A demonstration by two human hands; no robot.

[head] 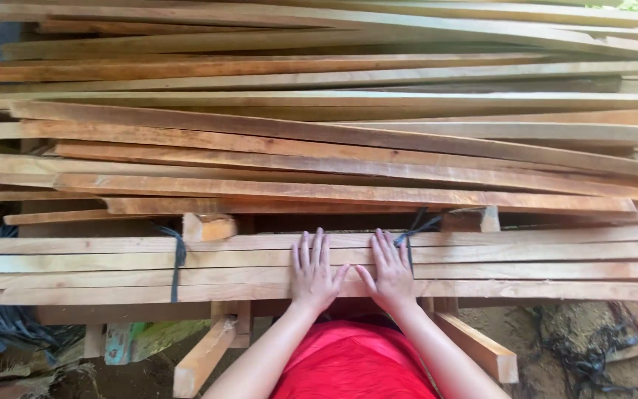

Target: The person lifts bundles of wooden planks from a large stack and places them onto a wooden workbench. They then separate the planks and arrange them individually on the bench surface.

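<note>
My left hand (312, 271) and my right hand (390, 269) lie flat, palms down and fingers spread, side by side on a bundle of pale wooden slats (526, 260). The bundle runs left to right across the view and rests on a rough wooden frame. Dark straps tie it, one at the left (179, 262) and one (410, 238) just beside my right hand's fingers. Neither hand grips anything. My red garment (356, 362) shows below, between my forearms.
Beyond the bundle lies a large loose pile of long reddish-brown planks (348, 159), stacked at slight angles up to the top of the view. Short wooden blocks (208, 226) prop it. Frame legs (481, 351) slant below. Dirt ground with dark scraps (592, 347) lies at right.
</note>
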